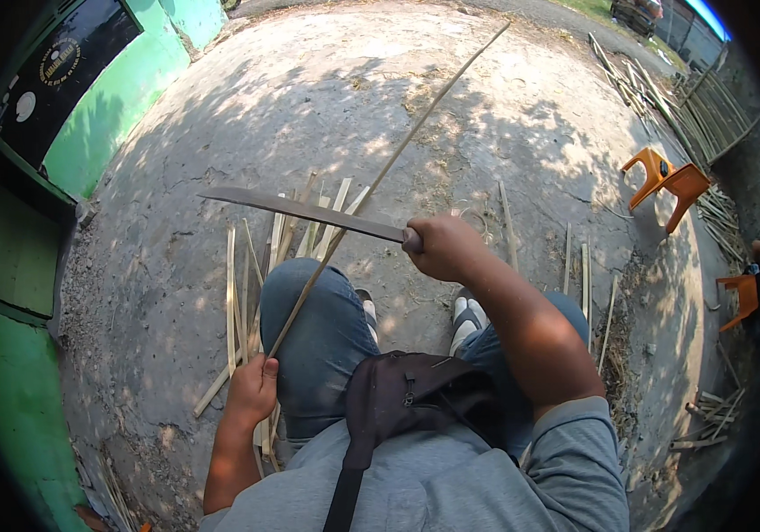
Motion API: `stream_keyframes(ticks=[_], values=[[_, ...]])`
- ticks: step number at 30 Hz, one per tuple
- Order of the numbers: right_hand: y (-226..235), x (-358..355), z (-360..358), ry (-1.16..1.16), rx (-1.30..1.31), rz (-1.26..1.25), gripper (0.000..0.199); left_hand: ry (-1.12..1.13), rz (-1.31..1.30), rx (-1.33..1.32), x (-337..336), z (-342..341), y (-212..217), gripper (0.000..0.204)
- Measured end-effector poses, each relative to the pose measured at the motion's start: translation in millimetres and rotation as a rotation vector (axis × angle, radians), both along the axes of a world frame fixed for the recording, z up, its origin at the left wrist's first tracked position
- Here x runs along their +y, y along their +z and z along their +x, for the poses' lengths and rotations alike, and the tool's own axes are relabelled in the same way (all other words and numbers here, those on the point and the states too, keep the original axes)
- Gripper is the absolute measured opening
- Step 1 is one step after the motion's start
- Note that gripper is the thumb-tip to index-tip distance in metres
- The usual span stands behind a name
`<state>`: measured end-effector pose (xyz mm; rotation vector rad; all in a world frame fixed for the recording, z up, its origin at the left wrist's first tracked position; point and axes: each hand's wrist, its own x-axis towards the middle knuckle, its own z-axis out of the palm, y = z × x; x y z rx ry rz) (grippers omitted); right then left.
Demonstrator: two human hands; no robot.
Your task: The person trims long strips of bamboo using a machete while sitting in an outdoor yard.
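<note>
My left hand (251,390) is closed around the lower end of a long, thin bamboo strip (433,111), beside my left knee. The strip slants up past that knee and away to the far right. In my right hand (446,248) is the dark handle of a machete (265,200), held in front of my body with its long blade pointing left. Blade and strip cross in the picture just beyond my left knee; whether they touch, I cannot tell. Split bamboo pieces (231,297) lie on the ground around my left leg.
More bamboo strips (586,275) lie by my right leg, with a small pile (712,417) farther right. An orange plastic chair (668,182) stands at right, near bamboo poles (642,97). A green wall (101,129) borders the left. A black bag (407,390) rests on my lap.
</note>
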<state>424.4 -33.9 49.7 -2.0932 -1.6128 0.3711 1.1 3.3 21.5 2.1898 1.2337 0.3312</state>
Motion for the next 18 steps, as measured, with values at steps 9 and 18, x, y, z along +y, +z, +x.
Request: stream_keyframes(ticks=[9,18], values=[[4.1,11.8,10.8,0.026,-0.192,0.007,0.015,0.001,0.091,0.000,-0.3,2.8,-2.1,0.055],[4.2,-0.9,-6.6,0.106,-0.106,-0.016,0.014,0.008,0.081,0.033,-5.7,-0.9,1.7,0.053]])
